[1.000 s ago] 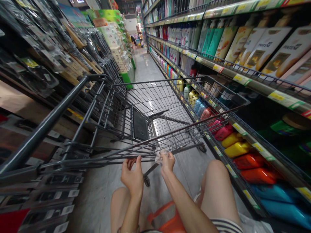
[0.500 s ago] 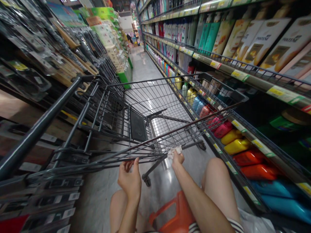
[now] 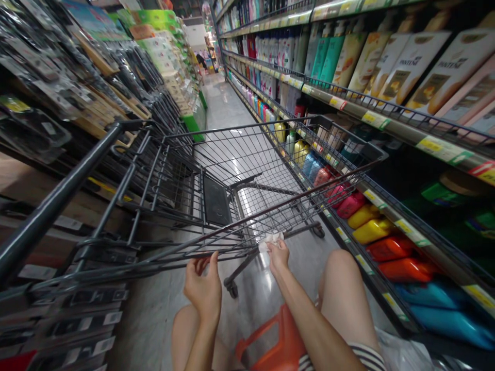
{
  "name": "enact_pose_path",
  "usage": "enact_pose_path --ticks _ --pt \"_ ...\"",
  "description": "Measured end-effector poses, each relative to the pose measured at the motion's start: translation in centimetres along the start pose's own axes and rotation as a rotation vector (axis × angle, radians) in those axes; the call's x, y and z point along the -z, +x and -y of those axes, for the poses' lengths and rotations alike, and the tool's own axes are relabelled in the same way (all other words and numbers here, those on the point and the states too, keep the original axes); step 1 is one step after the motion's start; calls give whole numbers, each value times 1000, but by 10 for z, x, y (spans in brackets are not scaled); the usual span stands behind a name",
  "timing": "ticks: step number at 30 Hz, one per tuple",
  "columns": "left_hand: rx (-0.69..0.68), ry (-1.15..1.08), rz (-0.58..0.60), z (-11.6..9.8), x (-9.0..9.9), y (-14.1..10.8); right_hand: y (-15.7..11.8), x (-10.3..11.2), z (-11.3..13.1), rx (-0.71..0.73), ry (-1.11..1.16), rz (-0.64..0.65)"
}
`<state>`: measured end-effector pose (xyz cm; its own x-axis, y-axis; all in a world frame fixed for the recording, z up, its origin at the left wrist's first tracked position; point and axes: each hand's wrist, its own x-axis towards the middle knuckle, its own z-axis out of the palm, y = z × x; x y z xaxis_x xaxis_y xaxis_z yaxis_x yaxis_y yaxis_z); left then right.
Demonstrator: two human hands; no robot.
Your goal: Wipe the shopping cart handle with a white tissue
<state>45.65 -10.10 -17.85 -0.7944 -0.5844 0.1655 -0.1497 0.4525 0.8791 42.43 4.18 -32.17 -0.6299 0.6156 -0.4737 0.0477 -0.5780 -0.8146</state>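
A dark metal shopping cart (image 3: 224,232) stands across the aisle in front of me, its wire basket showing nothing inside. My right hand (image 3: 277,254) holds a crumpled white cloth or tissue (image 3: 269,241) against the lower wires of the near side. To its left, my left hand (image 3: 203,283) is at the lower edge of the same side, fingers curled and thumb raised apart from them; its fingertips are at the wires and nothing shows in it. Between my knees is an orange plastic container (image 3: 276,342) with a handle opening.
Shelves of bottles (image 3: 410,67) line the right side, with colourful bottles (image 3: 394,247) low down. Packaged goods (image 3: 50,77) hang at the left, beyond them stacked packs (image 3: 170,62). A clear plastic bag (image 3: 402,350) lies at the lower right. The aisle floor (image 3: 222,103) runs ahead.
My right hand has moved slightly left along the cart wires with the white cloth. My left hand stays at nearly the same spot on the cart. The whole view has shifted a little.
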Motion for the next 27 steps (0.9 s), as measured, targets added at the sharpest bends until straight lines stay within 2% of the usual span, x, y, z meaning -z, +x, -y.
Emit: enact_pose_path --ticks 5,9,12,16,19,22,27 --pt "23 -31 -13 0 -2 1 -18 -15 21 -66 95 -18" --pt "138 -193 44 3 -2 3 -39 -29 45 -94 160 24" --pt "213 -301 43 4 0 -7 -52 -33 61 -121 247 94" --pt "118 -264 -36 2 -3 -34 -63 -28 71 -115 335 215" --pt "58 -259 56 0 -14 -50 -64 -20 68 -71 252 235" --pt "97 -329 192 -3 -33 -57 -60 -14 65 -45 128 179" --pt "133 -362 249 -2 -65 -61 -54 -15 65 43 -38 80"
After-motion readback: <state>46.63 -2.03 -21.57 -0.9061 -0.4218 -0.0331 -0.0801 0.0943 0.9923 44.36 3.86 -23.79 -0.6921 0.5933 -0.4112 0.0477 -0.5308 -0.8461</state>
